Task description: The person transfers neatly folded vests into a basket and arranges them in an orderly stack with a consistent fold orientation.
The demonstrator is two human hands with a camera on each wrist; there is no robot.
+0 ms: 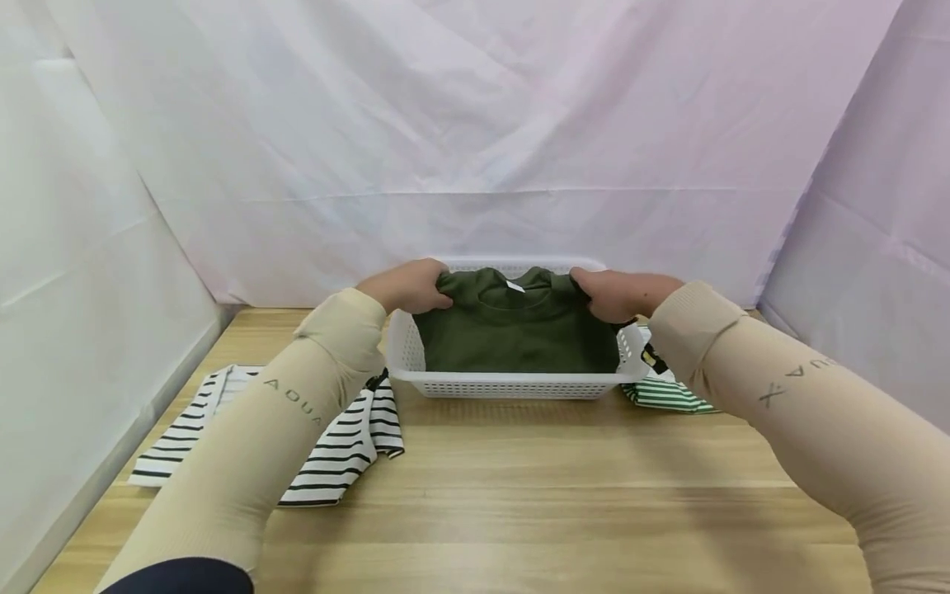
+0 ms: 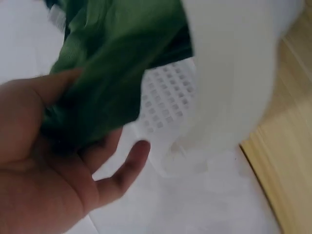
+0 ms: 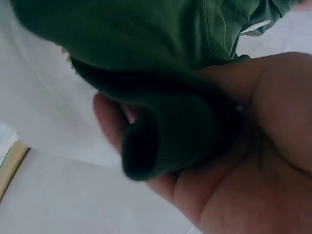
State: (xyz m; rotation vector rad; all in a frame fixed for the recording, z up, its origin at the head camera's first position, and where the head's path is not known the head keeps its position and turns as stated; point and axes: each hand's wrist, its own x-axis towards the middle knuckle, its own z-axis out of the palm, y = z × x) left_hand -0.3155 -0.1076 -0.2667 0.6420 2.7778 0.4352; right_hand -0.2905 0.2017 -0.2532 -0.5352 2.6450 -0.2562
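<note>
A dark green shirt (image 1: pixel 519 338) with a white neck label hangs spread between my two hands, its body down inside a white perforated basket (image 1: pixel 512 386). At the shirt's left shoulder my left hand (image 1: pixel 411 286) pinches the cloth between thumb and fingers; the left wrist view shows the green fabric (image 2: pixel 117 63) in that grip. My right hand (image 1: pixel 616 293) grips the opposite shoulder, and a ribbed green cuff (image 3: pixel 165 141) lies across its fingers in the right wrist view. Both hands are over the basket's ends. The shirt hides the basket's bottom.
A black-and-white striped garment (image 1: pixel 334 458) lies on the wooden table (image 1: pixel 534 495) at left, partly behind the left sleeve. Right of the basket is a green-and-white striped garment (image 1: pixel 664 394), partly covered. White curtains (image 1: pixel 475 124) stand at the back and sides.
</note>
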